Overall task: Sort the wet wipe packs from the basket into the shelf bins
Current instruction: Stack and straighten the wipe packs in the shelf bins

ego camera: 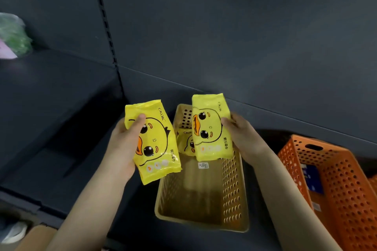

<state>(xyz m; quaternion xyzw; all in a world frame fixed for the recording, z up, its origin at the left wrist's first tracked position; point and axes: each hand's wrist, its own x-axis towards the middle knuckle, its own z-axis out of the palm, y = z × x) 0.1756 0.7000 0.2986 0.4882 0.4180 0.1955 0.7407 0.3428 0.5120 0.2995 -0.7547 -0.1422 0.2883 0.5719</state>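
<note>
Curling round one yellow wipe pack (155, 142), the fingers (140, 118) of the left hand (122, 144) grip it, thumb on its front. The right hand (242, 136) pinches the edge of a second wipe pack (211, 128), holding it upright. Between both hands, a third wipe pack (186, 142) lies in the yellow bin (232, 189) below them. An orange bin (346, 189) stands right of the right hand on the dark shelf (51, 128).

Single head view, close, angled down-forward onto yellow bin (232, 193).
</note>
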